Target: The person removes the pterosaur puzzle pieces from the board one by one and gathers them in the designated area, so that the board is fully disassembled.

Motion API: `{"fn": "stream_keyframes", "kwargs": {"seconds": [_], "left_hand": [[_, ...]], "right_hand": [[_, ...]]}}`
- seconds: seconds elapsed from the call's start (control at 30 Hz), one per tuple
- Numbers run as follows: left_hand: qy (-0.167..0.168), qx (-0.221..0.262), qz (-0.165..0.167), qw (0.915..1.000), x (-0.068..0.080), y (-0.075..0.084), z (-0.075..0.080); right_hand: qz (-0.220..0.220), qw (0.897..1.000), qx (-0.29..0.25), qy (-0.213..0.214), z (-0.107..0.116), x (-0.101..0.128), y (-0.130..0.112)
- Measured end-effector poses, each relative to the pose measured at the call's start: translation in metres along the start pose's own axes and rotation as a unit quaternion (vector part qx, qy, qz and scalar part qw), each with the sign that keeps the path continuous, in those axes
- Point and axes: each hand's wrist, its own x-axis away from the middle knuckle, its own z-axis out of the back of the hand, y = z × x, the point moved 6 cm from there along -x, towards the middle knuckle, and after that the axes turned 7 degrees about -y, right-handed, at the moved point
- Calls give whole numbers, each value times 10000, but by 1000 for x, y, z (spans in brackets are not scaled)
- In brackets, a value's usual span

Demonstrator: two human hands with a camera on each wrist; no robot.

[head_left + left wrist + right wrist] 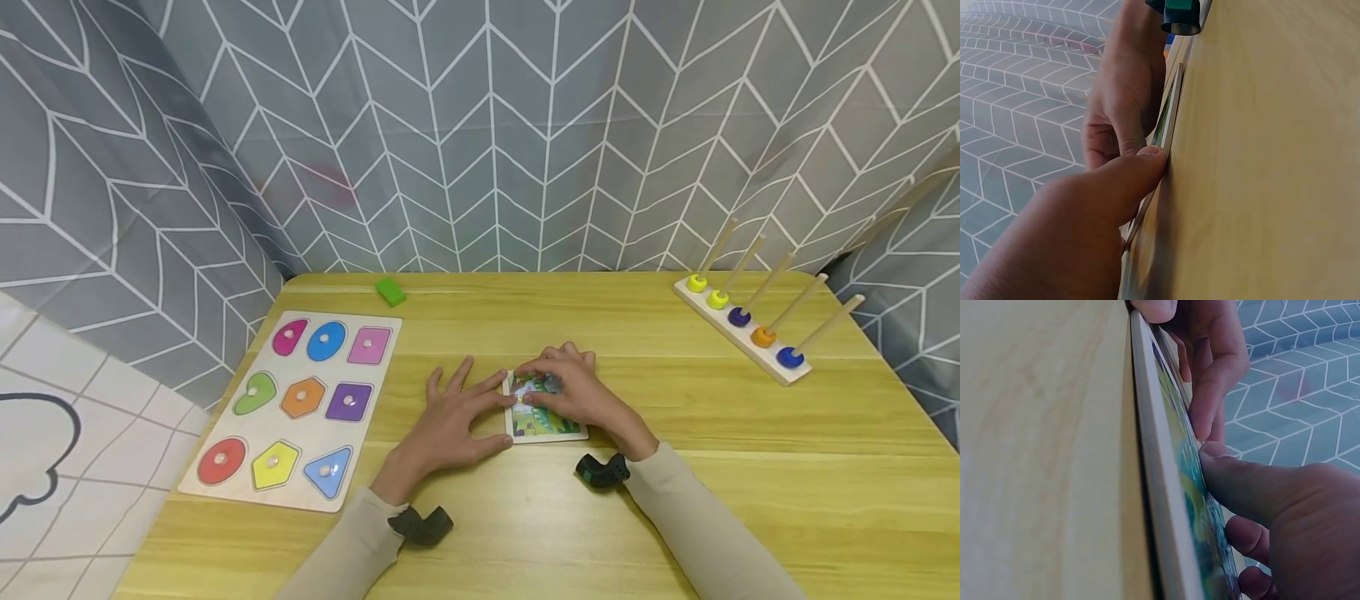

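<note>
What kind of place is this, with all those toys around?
Probably a small play or test corner closed off by a curtain: a wooden table carries a shape board, a peg rack and a picture puzzle under both hands.

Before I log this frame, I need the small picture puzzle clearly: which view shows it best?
The head view: the puzzle lies face-up between both hands, outline visible. The wrist views show only its thin edge side-on, picture foreshortened.
</note>
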Motion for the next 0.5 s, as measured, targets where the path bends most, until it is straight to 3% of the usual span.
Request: {"fn": "stream_keyframes", "kwargs": {"seconds": [0.5], "left_hand": [[-222, -39, 47, 9997, -1, -1, -2]], "right_hand": [[161, 9994, -235, 209, 3, 0, 1]]}}
